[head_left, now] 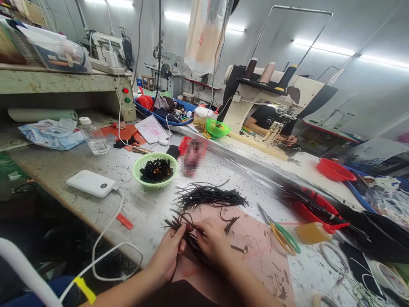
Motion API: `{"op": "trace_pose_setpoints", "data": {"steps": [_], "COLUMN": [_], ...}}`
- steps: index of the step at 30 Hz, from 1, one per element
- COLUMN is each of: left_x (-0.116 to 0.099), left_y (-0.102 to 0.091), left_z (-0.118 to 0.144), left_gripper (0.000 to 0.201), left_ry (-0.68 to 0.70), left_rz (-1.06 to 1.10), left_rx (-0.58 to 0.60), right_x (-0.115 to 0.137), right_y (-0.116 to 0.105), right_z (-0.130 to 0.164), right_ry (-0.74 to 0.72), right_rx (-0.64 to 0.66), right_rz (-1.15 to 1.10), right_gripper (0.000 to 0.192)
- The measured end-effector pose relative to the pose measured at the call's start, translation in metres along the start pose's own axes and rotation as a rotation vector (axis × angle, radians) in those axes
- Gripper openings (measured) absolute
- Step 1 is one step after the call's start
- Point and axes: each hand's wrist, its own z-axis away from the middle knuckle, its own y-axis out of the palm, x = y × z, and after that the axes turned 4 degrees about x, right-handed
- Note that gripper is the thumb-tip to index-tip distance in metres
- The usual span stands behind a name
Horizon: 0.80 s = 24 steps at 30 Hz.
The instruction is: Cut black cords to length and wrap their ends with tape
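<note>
My left hand (168,251) and my right hand (213,241) meet over a pink mat (255,247) near the table's front edge. Both pinch a small bundle of thin black strips (191,241) that runs between them and down toward me. Just beyond the hands lies a loose pile of black strips (209,197), spread across the mat's far edge. A green mesh basket (155,170) holding short black pieces stands to the upper left of the hands.
Green-and-yellow scissors (283,234) and an amber glue bottle (315,232) lie right of the mat. A white power bank (91,183) with cable sits left. A red tray (315,209) holds more strips. Across the table a person works at a sewing machine (271,102).
</note>
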Motion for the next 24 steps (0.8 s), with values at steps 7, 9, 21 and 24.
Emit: {"op": "trace_pose_setpoints", "data": {"steps": [7, 9, 21, 24], "left_x": [-0.003, -0.004, -0.006, -0.008], "left_y": [-0.001, -0.001, 0.003, 0.000], "left_z": [-0.001, -0.002, 0.004, 0.004], "left_gripper": [0.036, 0.037, 0.030, 0.029], "left_ry": [-0.029, -0.041, 0.033, 0.072], "left_rz": [0.028, 0.034, 0.034, -0.027], "left_rx": [0.006, -0.008, 0.085, 0.063], "right_x": [0.008, 0.008, 0.020, 0.016], "right_y": [-0.011, -0.014, -0.012, -0.004], "right_z": [0.006, 0.007, -0.006, -0.006], "right_ry": [-0.031, -0.069, 0.189, 0.255], "right_rx": [0.159, 0.194, 0.433, 0.455], "right_rz": [0.068, 0.104, -0.481, -0.519], "right_gripper": [0.031, 0.031, 0.051, 0.025]}}
